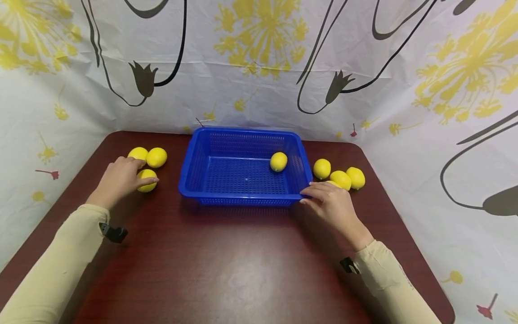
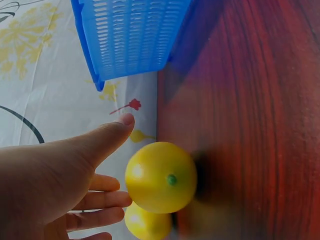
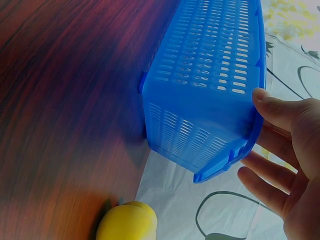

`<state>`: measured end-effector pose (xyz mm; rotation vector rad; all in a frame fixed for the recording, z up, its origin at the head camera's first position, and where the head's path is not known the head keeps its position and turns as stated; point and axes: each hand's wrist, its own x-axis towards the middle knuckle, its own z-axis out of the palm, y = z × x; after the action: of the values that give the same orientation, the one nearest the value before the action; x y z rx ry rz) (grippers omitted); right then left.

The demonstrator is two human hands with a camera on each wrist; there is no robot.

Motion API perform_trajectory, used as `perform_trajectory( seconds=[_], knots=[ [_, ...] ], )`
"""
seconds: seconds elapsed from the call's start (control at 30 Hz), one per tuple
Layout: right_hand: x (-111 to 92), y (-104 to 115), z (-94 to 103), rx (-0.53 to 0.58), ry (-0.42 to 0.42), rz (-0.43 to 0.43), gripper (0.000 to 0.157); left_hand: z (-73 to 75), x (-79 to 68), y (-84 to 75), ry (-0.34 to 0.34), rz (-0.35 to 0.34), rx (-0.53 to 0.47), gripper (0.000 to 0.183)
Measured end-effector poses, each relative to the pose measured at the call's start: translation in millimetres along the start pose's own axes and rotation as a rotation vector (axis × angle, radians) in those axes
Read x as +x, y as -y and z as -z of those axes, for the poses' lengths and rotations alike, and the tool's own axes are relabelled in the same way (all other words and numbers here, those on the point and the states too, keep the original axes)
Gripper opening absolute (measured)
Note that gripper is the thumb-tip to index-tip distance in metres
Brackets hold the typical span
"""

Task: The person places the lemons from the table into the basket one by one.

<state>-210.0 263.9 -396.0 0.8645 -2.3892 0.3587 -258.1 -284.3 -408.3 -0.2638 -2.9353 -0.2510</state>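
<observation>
blue basket [image 1: 247,196], its corner pinched by the right hand [image 1: 333,204]; left hand [image 1: 119,177] spread beside a yellow lemon [image 2: 161,175]

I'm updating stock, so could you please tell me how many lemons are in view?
8: one lemon in the blue basket, three on the table to its left, four to its right (one partly behind the right hand); others may be hidden.

You have one tabletop [image 1: 243,252], one blue basket [image 1: 243,196] and eight lemons [image 1: 279,162]: three at the left of the frame, one in the middle, and four at the right.
</observation>
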Motion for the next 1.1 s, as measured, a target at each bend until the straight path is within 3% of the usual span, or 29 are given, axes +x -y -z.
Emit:
perform_trajectory(
  seconds=[0.3, 0.8, 1.1],
  knots=[
    [-0.4, 0.5, 0.8, 0.003, 0.003, -0.007, 0.024, -10.7, -1.9, 6.6, -0.003, 0.009, -0.003, 0.048],
    [-0.5, 0.7, 0.5, -0.002, -0.003, 0.004, 0.023, -17.8, -3.3, 9.6, 0.02, 0.031, 0.006, 0.066],
    [0.2, 0.4, 0.8, 0.001, -0.004, 0.0, 0.024, -20.6, -4.9, 10.9, 0.042, 0.025, -0.015, 0.057]
  ],
)
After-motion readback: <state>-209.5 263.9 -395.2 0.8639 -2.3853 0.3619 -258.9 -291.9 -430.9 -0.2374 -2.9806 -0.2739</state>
